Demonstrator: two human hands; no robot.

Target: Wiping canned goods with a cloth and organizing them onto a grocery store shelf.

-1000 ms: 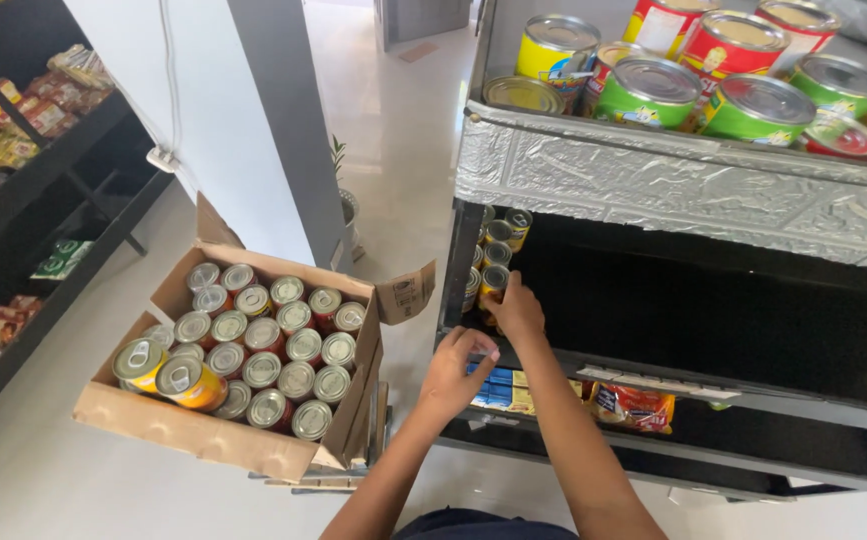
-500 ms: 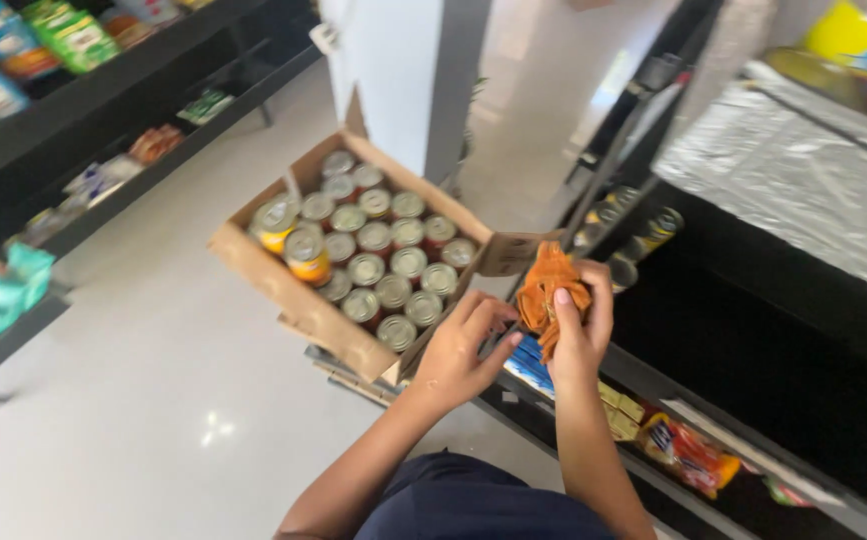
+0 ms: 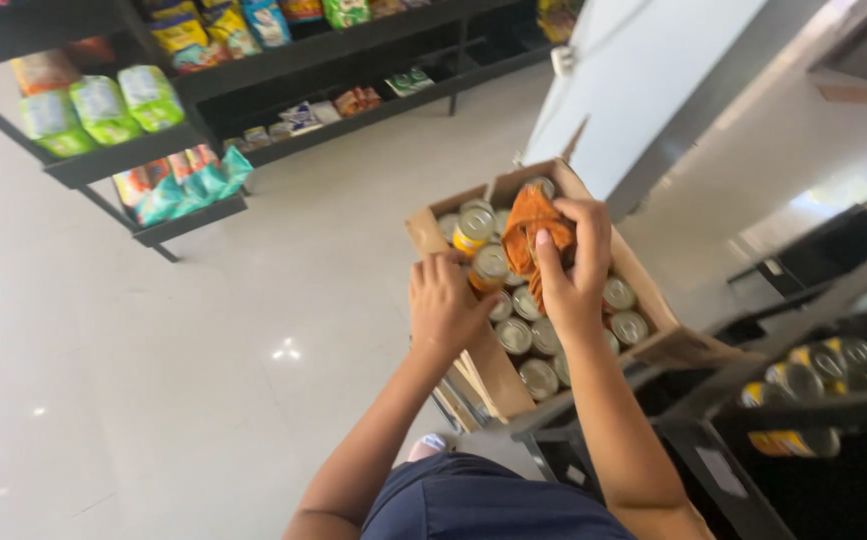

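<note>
An orange cloth is being gripped by the right hand above the cardboard box, while a can at nine o'clock of it is being grasped by the left hand; most cans are still sitting boxed.

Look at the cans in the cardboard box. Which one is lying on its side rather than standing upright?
The yellow-labelled can at the far left of the box, just beyond the left hand. Its label faces up; the other cans show only silver lids.
</note>
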